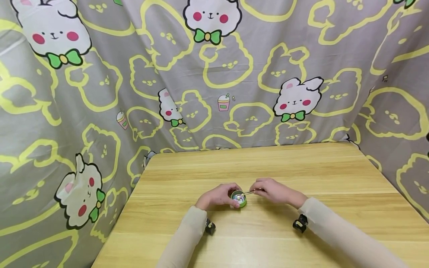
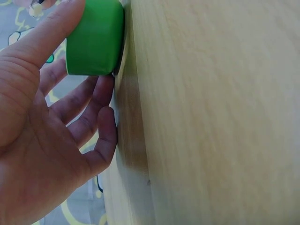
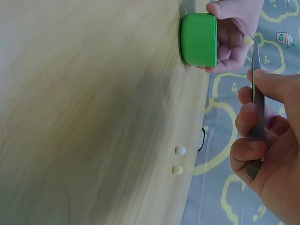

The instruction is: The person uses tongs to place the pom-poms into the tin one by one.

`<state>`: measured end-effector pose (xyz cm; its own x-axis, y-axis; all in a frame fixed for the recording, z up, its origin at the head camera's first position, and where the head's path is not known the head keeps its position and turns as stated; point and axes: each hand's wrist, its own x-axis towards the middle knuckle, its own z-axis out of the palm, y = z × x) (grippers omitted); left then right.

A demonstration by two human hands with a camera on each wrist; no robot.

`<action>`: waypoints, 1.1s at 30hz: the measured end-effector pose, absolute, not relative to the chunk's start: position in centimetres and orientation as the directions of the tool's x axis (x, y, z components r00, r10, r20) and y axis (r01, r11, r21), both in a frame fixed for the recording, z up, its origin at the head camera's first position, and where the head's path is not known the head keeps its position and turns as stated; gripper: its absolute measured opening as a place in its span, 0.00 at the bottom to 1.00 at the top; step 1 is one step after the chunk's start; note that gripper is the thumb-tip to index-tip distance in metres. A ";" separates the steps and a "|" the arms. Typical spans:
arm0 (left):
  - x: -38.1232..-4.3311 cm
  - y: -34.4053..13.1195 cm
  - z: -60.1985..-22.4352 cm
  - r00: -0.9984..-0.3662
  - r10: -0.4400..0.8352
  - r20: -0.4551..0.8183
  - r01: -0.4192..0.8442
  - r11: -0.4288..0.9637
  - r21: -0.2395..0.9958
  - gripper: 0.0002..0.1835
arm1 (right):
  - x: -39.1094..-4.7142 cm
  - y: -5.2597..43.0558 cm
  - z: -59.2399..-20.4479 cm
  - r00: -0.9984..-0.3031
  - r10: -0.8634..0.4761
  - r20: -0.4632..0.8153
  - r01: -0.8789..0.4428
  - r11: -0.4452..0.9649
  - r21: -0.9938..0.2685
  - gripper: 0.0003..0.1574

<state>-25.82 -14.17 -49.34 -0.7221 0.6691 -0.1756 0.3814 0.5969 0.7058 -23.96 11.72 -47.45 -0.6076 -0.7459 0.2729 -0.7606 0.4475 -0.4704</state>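
A small round green container (image 1: 243,204) stands on the wooden table, with pastel bits showing inside its open top. My left hand (image 1: 219,195) holds it, the thumb on the near side and the fingers around the far side. In the left wrist view, the container's green wall (image 2: 96,42) lies under the thumb. My right hand (image 1: 276,191) grips metal tweezers (image 3: 257,108) between thumb and curled fingers. At the tweezers' tips is a small pale yellow ball (image 3: 248,40), which overlaps the container's opening in the head view.
On the wooden table (image 1: 268,242), a white ball (image 3: 181,150) and a yellow ball (image 3: 177,170) lie near each other in the right wrist view. A patterned grey curtain (image 1: 248,67) hangs around the back and sides. Black devices (image 1: 299,223) sit at both wrists.
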 end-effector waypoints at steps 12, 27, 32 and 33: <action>-25.7 -14.2 -49.2 -0.717 0.677 -0.164 0.395 0.589 0.705 0.24 | -23.9 11.1 -47.9 -0.604 -0.759 0.244 -0.756 0.448 -0.477 0.10; -25.7 -14.2 -49.2 -0.728 0.665 -0.164 0.392 0.601 0.696 0.24 | -24.2 10.9 -48.4 -0.607 -0.759 0.236 -0.755 0.457 -0.470 0.09; -25.8 -14.1 -49.4 -0.728 0.666 -0.164 0.382 0.592 0.710 0.24 | -24.3 10.9 -48.5 -0.598 -0.759 0.256 -0.765 0.446 -0.465 0.09; -25.7 -14.1 -49.4 -0.727 0.666 -0.165 0.379 0.590 0.713 0.24 | -24.3 10.9 -48.5 -0.599 -0.759 0.256 -0.765 0.447 -0.464 0.09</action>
<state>-25.75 -14.10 -49.35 -0.7273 0.6663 -0.1649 0.3788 0.5900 0.7130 -24.29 10.93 -48.53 -0.5986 -0.7591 0.2558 -0.7648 0.4466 -0.4644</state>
